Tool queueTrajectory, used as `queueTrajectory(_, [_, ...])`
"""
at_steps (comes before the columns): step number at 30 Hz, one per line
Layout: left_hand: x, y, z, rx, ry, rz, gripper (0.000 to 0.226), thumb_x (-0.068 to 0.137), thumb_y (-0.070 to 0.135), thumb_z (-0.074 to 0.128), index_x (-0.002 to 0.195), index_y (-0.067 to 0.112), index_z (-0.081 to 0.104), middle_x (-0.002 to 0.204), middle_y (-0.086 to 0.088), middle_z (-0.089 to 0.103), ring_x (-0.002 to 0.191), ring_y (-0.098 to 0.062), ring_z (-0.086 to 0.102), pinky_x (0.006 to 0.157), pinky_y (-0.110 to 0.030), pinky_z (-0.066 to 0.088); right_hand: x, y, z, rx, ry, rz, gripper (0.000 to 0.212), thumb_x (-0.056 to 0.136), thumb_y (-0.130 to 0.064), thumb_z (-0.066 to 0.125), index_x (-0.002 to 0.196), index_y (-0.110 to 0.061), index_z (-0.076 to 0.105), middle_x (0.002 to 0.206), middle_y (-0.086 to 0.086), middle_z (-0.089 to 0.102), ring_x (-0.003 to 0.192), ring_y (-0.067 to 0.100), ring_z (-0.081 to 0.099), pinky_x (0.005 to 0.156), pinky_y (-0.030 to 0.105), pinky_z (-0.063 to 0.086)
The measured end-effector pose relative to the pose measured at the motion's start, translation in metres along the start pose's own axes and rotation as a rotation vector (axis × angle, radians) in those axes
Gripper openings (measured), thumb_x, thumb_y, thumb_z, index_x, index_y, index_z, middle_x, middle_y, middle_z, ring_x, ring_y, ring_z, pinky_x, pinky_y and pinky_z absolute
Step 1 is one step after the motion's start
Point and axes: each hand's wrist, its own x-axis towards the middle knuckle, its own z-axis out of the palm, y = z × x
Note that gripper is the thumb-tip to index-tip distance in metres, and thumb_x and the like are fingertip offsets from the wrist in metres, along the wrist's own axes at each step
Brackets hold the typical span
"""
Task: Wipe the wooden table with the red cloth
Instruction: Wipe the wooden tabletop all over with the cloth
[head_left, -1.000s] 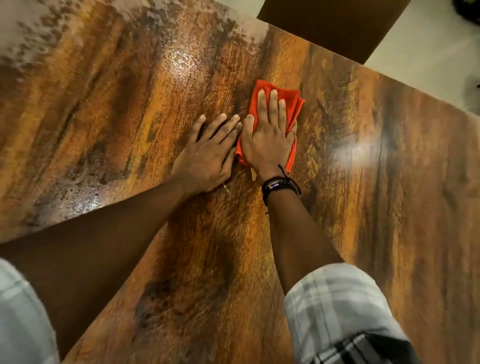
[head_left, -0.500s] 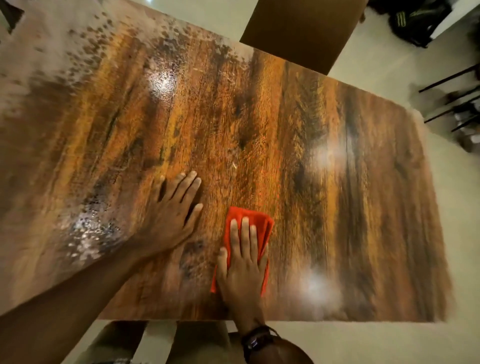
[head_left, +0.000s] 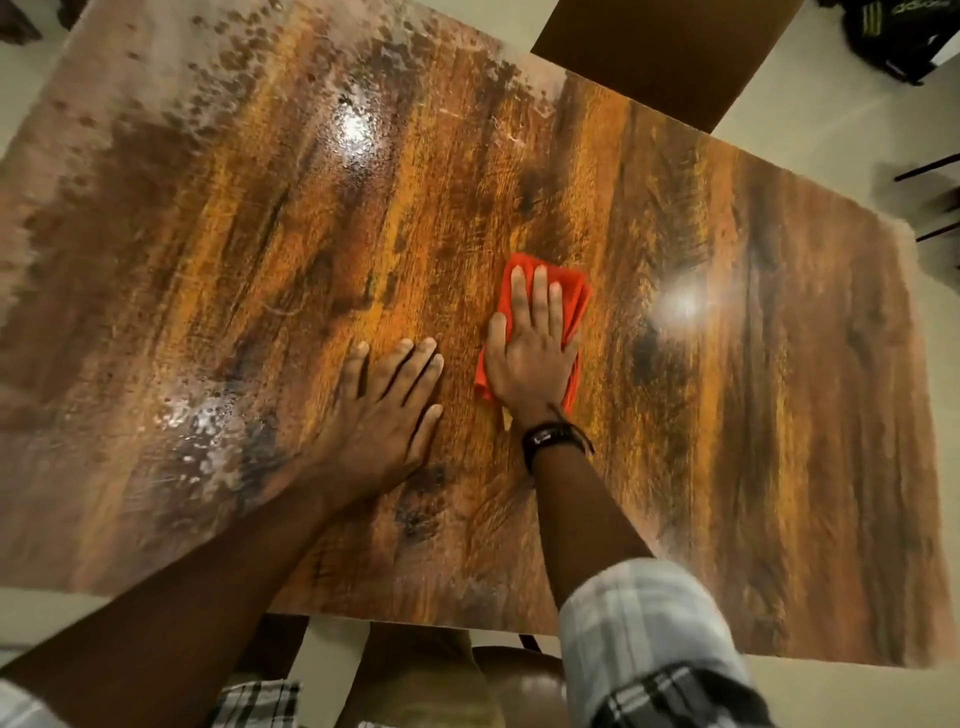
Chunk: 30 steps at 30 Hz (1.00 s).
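One folded orange-red cloth (head_left: 574, 300) under right hand (head_left: 531, 364)

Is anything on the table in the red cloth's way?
Only the left hand, flat on the wooden table just left of the red cloth under the right hand. Ahead and to the right, nothing visible blocks it.

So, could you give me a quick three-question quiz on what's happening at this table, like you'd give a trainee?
1. True or false: the left hand lies flat on the wooden table, apart from the red cloth.
2. Which hand presses the cloth? A) left hand B) right hand C) both
3. What circles the right wrist?
Key: 1 true; 2 B; 3 a dark wristband.
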Motion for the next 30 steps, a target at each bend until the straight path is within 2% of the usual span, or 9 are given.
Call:
queueTrajectory(4, [-0.001,-0.001,0.0,0.009,0.018,0.009,0.059,0.104,0.041,0.032,0.154,0.01,0.033,0.164,-0.009,0.027,0.151,-0.027,0.025,0.117,-0.061,0.019,0.024,-0.002,0.002,0.024,-0.026,0.013,0.061,0.103,-0.04,0.034,0.159,-0.034,0.012,0.169,-0.007,0.005,0.155,0.014,0.002,0.121,0.057,0.001])
queueTrajectory(6, [-0.001,0.0,0.0,-0.016,0.012,0.006,0.059,0.104,0.041,0.03,0.154,0.011,0.033,0.164,-0.008,0.026,0.151,-0.026,0.024,0.119,-0.06,0.016,0.012,-0.001,0.004,0.016,-0.012,0.002,0.061,0.103,-0.04,0.032,0.16,-0.032,0.012,0.169,-0.006,0.005,0.156,0.015,0.002,0.121,0.056,-0.001])
queueTrajectory(9, [-0.002,0.001,0.0,-0.053,0.022,0.003,0.057,0.104,0.039,0.028,0.153,0.011,0.034,0.163,-0.007,0.028,0.151,-0.025,0.024,0.12,-0.059,0.014,-0.032,-0.009,0.009,0.01,0.032,-0.018,0.062,0.1,-0.043,0.027,0.16,-0.031,0.015,0.168,-0.005,0.009,0.156,0.015,0.005,0.121,0.055,-0.002])
queueTrajectory(15, [-0.003,0.002,-0.002,-0.086,0.083,0.01,0.055,0.104,0.036,0.028,0.151,0.01,0.039,0.161,-0.007,0.033,0.149,-0.026,0.029,0.12,-0.057,0.015,-0.159,0.01,0.0,-0.001,-0.029,-0.101,0.063,0.098,-0.04,0.036,0.159,-0.033,0.021,0.168,-0.008,0.011,0.155,0.01,0.002,0.124,0.052,0.007])
queueTrajectory(17, [-0.002,0.003,-0.003,-0.112,0.075,0.003,0.055,0.103,0.036,0.028,0.151,0.01,0.039,0.161,-0.007,0.034,0.149,-0.026,0.028,0.12,-0.057,0.012,-0.183,0.04,-0.007,-0.004,0.002,-0.06,0.063,0.097,-0.038,0.037,0.158,-0.03,0.024,0.167,-0.006,0.015,0.155,0.013,0.006,0.123,0.055,0.013])
queueTrajectory(22, [-0.002,0.002,0.0,-0.132,0.047,-0.003,0.056,0.104,0.037,0.025,0.152,0.011,0.035,0.162,-0.006,0.03,0.15,-0.025,0.023,0.12,-0.056,0.007,-0.186,0.106,-0.024,-0.02,0.113,0.188,0.063,0.095,-0.038,0.032,0.157,-0.027,0.029,0.166,-0.002,0.02,0.155,0.017,0.015,0.119,0.059,0.02])
queueTrajectory(26, [-0.002,0.001,0.001,-0.114,0.043,0.016,0.055,0.105,0.036,0.025,0.153,0.011,0.032,0.162,-0.006,0.029,0.151,-0.025,0.022,0.12,-0.057,0.008,-0.189,0.084,-0.014,-0.011,0.144,0.3,0.062,0.097,-0.038,0.028,0.158,-0.027,0.026,0.167,-0.002,0.018,0.155,0.017,0.012,0.119,0.061,0.017])
queueTrajectory(30, [-0.002,0.0,0.002,-0.118,0.056,0.01,0.055,0.105,0.037,0.025,0.153,0.011,0.032,0.162,-0.006,0.028,0.151,-0.025,0.022,0.12,-0.057,0.007,-0.235,0.035,0.003,-0.013,0.132,0.285,0.06,0.099,-0.036,0.029,0.159,-0.027,0.023,0.168,-0.004,0.015,0.155,0.015,0.008,0.12,0.061,0.016])
